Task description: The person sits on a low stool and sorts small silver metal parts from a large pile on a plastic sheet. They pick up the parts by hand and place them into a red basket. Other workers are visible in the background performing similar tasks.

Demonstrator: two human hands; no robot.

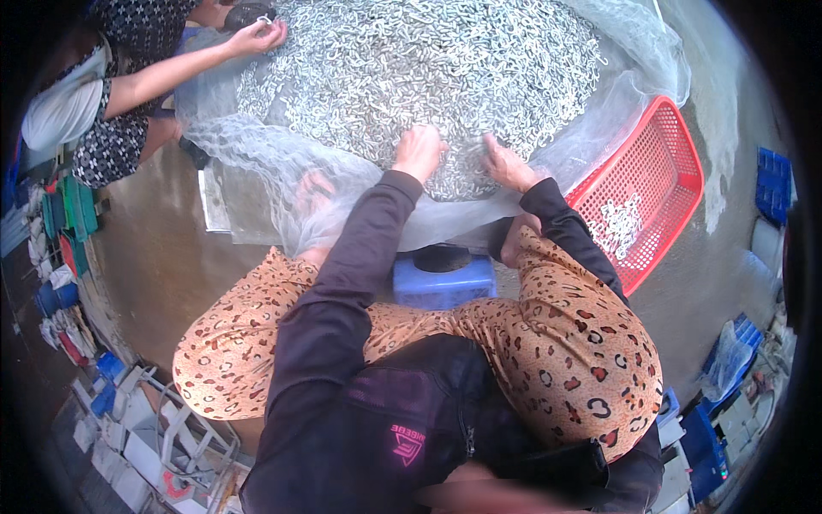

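And here's the pile of small silvery-white pieces (428,68), spread right in front of both hands! The left hand (419,152) is at its near edge, fingers curled; the right hand (509,164) is just beside, fingers bent toward the pieces. Whether either grips one, I can't tell. Pale netting (257,152) lies beneath the pile, a red basket (655,158) right of the right hand, a blue stool (445,291) nearer the body, and a co-worker's hand (257,37) beyond, to the left!
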